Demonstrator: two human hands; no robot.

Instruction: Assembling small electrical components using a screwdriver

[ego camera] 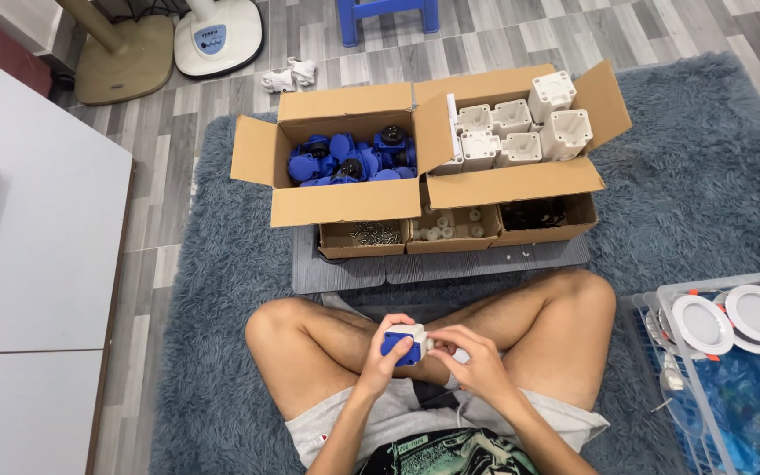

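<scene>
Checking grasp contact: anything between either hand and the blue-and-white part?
Nothing visible. The left hand grips the part directly, and the right hand touches its white end, both above the crossed legs.

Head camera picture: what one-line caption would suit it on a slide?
Seated cross-legged on a grey rug, left hand and right hand hold a blue-and-white part before open boxes.

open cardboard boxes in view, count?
5: blue-parts box back left, white-parts box back right, three small trays in front holding screws, white bits, dark parts. More may be hidden behind.
</scene>
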